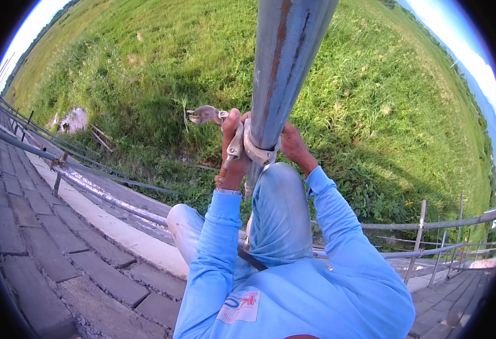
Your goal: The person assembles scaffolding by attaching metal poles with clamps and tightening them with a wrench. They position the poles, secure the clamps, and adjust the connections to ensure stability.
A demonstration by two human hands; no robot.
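A grey steel scaffold pipe (284, 62) with rust streaks rises from between my knees to the top edge. Around its lower part sits a scaffold clamp (259, 153); its other jaw (205, 114) swings out to the left, open and with no pipe in it. My left hand (235, 165) is closed on the clamp, thumb up beside the hinge. A rusty clamp bolt (225, 166) hangs across that wrist. My right hand (296, 148) presses against the pipe's right side, its fingers curling behind the pipe, where their tips are hidden.
Horizontal scaffold pipes (118, 200) run along a grey block wall (84, 254) at the left. More rails (394, 226) and thin uprights (421, 237) stand at the right. Tall green grass (383, 101) lies below. My jeans-clad knee (282, 198) touches the clamp area.
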